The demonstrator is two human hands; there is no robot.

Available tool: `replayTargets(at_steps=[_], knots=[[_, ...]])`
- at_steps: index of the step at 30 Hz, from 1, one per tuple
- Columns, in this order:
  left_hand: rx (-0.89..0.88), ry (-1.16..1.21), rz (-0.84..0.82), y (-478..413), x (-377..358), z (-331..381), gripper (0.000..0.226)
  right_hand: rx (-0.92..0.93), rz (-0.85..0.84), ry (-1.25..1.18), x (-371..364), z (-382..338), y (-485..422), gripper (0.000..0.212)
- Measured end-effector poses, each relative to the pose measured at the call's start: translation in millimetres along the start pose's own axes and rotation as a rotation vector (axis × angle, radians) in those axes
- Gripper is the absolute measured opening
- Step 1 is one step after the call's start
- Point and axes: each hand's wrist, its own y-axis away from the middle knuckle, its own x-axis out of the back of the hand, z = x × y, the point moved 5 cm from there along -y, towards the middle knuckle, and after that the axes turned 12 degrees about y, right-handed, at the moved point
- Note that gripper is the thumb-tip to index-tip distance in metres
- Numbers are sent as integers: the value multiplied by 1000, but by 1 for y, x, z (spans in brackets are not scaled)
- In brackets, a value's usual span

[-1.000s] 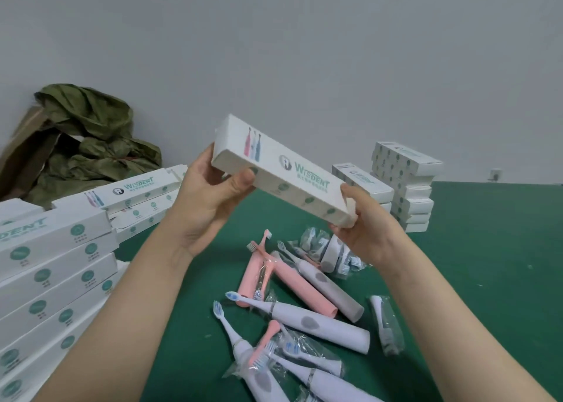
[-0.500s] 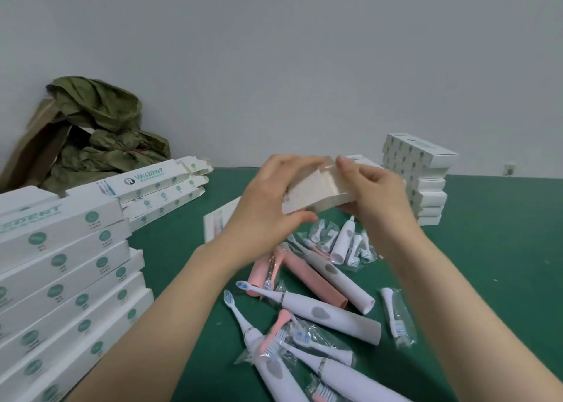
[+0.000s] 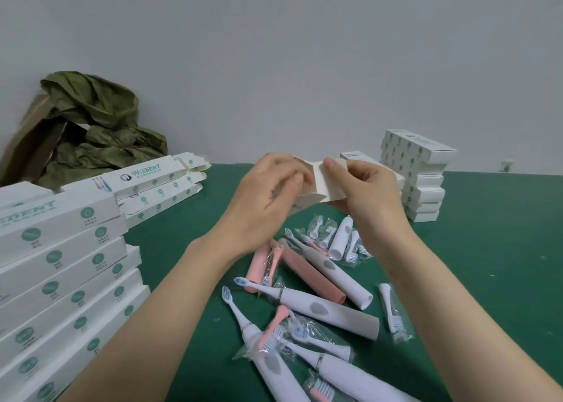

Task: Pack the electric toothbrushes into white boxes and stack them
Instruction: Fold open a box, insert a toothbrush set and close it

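Green mat-covered table filled the lower half of the view. Plain grey-white wall rose behind it, w/ a small wall socket low at 3 o'clock, just above the table's back edge.

Both hands were up over the table centre w/ one white box between them. Its end pointed toward the camera, flaps open, brown inside showing. Left hand came in from 9 o'clock, fingers curled round the open end. Right hand came from 3 o'clock, pinching a flap btwn thumb and forefinger. The box was off the surface, above the far end of the toothbrush pile.

Electric toothbrushes lay loose on the green at 6 o'clock, white and pink handles criss-crossed, several touching. Bagged brush heads were mixed in & beside them.

A tall stack of closed boxes sat at 8 o'clock by the near edge, green round marks on the sides. An open-flap stack, lower, sat at 10 o'clock, further back. A far stack of closed boxes stood at 2 o'clock near the wall, well apart from the other two.

In the corner at 10 o'clock a crumpled olive-green bag spilled from a brown carton against the wall. A few pale specks dotted the mat at 3 o'clock.
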Motion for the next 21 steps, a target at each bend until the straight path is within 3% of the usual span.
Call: replayTargets(at_steps=[6,14,19,21], knots=[[42,85,49,-2,6,2,10,60,-30,31,-1,-8,3,15],[-69,-90,-44,-1,9,11,60,21,-80,-26,3,-7,0,22],[-127,-195,25,-2,13,9,53,4,-200,-182,-9,-8,1,34],[-97,-255,63,-3,16,3,51,20,-243,-131,-5,-5,1,34]])
